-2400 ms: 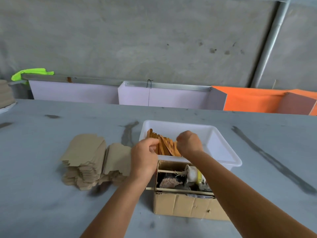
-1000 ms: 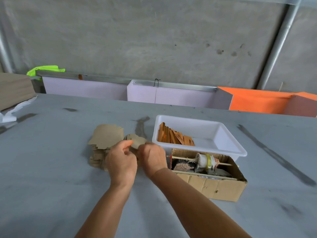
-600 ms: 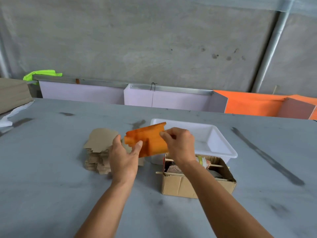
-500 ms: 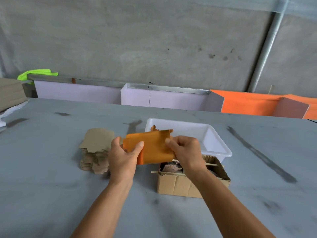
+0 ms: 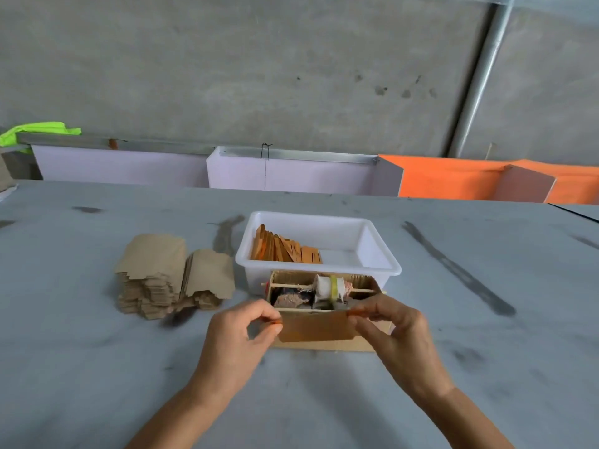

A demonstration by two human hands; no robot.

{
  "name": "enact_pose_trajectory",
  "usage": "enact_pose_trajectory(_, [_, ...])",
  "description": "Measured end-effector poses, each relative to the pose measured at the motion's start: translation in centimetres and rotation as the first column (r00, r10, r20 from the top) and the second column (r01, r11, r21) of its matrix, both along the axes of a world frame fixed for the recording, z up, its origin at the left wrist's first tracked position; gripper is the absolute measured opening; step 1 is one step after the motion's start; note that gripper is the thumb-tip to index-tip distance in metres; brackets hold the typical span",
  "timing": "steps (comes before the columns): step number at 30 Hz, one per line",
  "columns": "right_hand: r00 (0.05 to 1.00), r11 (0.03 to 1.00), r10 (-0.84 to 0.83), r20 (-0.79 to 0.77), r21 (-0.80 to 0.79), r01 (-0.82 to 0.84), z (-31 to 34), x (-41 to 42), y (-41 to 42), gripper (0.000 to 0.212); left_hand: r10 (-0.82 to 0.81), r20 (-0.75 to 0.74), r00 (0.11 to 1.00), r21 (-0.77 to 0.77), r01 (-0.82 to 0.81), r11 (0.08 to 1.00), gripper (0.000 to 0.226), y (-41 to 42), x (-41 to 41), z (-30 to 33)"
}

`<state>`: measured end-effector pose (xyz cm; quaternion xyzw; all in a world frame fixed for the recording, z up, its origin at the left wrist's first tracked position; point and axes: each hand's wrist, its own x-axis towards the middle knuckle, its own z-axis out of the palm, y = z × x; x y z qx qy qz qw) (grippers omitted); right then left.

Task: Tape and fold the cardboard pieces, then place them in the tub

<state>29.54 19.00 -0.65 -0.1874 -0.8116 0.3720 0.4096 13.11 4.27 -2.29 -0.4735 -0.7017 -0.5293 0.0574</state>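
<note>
1. The left hand [image 5: 238,338] pinches the left edge of a flat cardboard piece [image 5: 316,326] between thumb and curled forefinger; the right hand [image 5: 393,335] pinches its right edge the same way.
2. The piece spans the gap between the two sets of fingertips: a thin brown sheet, roughly rectangular with a clipped lower corner, orange showing at the pinched edges.
3. Just beyond the fingertips stands an open corrugated cardboard box [image 5: 324,343]. Thin wooden sticks cross its top, one carrying a white tape roll [image 5: 329,286] with a yellow band.
4. Behind that, farther from the fingers, sits the white plastic tub [image 5: 372,251], smooth-walled, rectangular with rounded corners. Folded cardboard pieces [image 5: 282,247], orange and brown, lean in a row at its left end.
5. Left of the left fingers and well apart lie two stacks of unfolded cardboard blanks [image 5: 168,273], matte brown with notched edges.
6. Everything rests on a grey table [image 5: 81,351], dull and streaked with dark smudges.
</note>
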Motion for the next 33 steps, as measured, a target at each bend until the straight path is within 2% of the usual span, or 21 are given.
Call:
enact_pose_trajectory(2, [0.999, 0.923, -0.047, 0.01, 0.383, 0.04, -0.8, 1.3, 0.2, 0.013, -0.017, -0.367, 0.93, -0.02, 0.011, 1.0, 0.016, -0.4, 0.6, -0.9])
enact_pose_trajectory(4, [0.993, 0.779, -0.068, 0.096, 0.627, -0.008, -2.1, 2.3, 0.0, 0.012, -0.081, -0.574, 0.815, -0.081, 0.042, 0.996, 0.016, -0.9, 1.1, -2.1])
enact_pose_trajectory(6, [0.982, 0.691, -0.102, 0.161, 0.721, -0.046, -3.7, 3.2, -0.4, 0.015, -0.163, -0.65, 0.743, -0.186, 0.053, 0.981, 0.02, -1.4, 1.6, -3.1])
enact_pose_trajectory(10, [0.953, 0.609, -0.108, 0.282, 0.777, -0.161, -5.9, 4.4, -1.3, 0.012, -0.299, -0.685, 0.665, -0.36, 0.047, 0.932, 0.017, -2.3, 2.4, -4.7])
enact_pose_trajectory(13, [0.93, 0.655, -0.097, 0.354, 0.727, -0.208, -6.3, 4.6, -1.8, 0.011, -0.338, -0.653, 0.678, -0.405, 0.064, 0.912, 0.016, -2.9, 2.6, -5.2])
enact_pose_trajectory(17, [0.9, 0.785, -0.053, 0.433, 0.576, -0.23, -6.3, 4.8, -2.2, 0.006, -0.329, -0.53, 0.782, -0.408, 0.104, 0.907, 0.009, -3.2, 3.0, -5.2])
enact_pose_trajectory(20, [0.903, 0.938, -0.012, 0.43, 0.318, -0.14, -6.8, 4.9, -2.4, 0.008, -0.27, -0.311, 0.912, -0.405, 0.13, 0.905, 0.006, -3.0, 3.4, -5.5])
enact_pose_trajectory(22, [0.885, 0.986, -0.029, 0.465, 0.159, -0.052, -7.1, 4.8, -2.4, 0.007, -0.18, -0.102, 0.978, -0.398, 0.126, 0.909, 0.006, -2.8, 3.5, -5.7])
enact_pose_trajectory(24, [0.859, 0.999, -0.043, 0.51, 0.044, 0.025, -7.0, 4.4, -2.5, 0.007, -0.087, 0.023, 0.996, -0.42, 0.088, 0.903, 0.004, -2.5, 3.7, -5.7])
enact_pose_trajectory(27, [0.833, 0.987, -0.074, 0.548, -0.08, 0.14, -6.6, 3.6, -2.5, 0.014, 0.018, 0.057, 0.998, -0.446, 0.009, 0.895, 0.006, -2.2, 4.0, -5.8])
enact_pose_trajectory(30, [0.766, 0.963, -0.105, 0.634, -0.126, 0.237, -6.2, 2.9, -2.5, 0.027, 0.101, 0.085, 0.991, -0.481, -0.048, 0.876, 0.009, -1.9, 4.3, -5.8])
enact_pose_trajectory(33, [0.693, 0.955, -0.104, 0.714, -0.123, 0.271, -5.9, 2.3, -2.3, 0.014, 0.178, 0.108, 0.978, -0.546, -0.092, 0.833, 0.024, -1.5, 4.5, -5.7])
